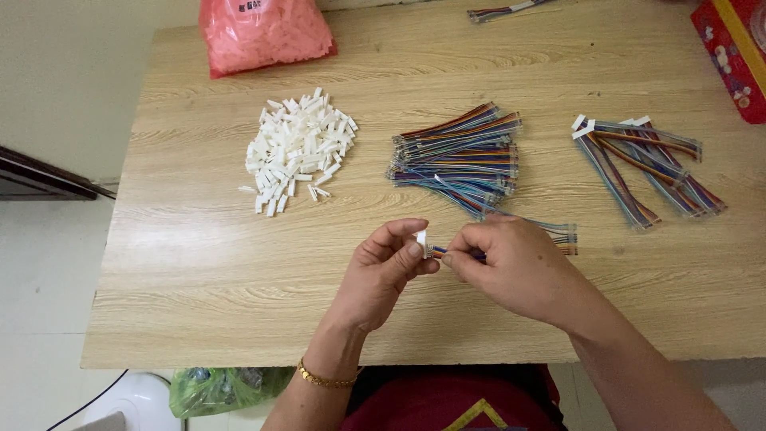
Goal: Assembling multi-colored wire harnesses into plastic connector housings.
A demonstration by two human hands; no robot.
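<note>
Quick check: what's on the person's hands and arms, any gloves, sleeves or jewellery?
Both are bare: no gloves and no sleeves in view. The left hand has a thin gold chain bracelet at the wrist. The right hand and forearm carry nothing.

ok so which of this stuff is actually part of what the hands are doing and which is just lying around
In use:
left hand pinching a white connector
right hand holding a ribbon wire
pile of white connectors
bundle of coloured wires
finished wires

Lying about:
pink bag
red box
green bag
</note>
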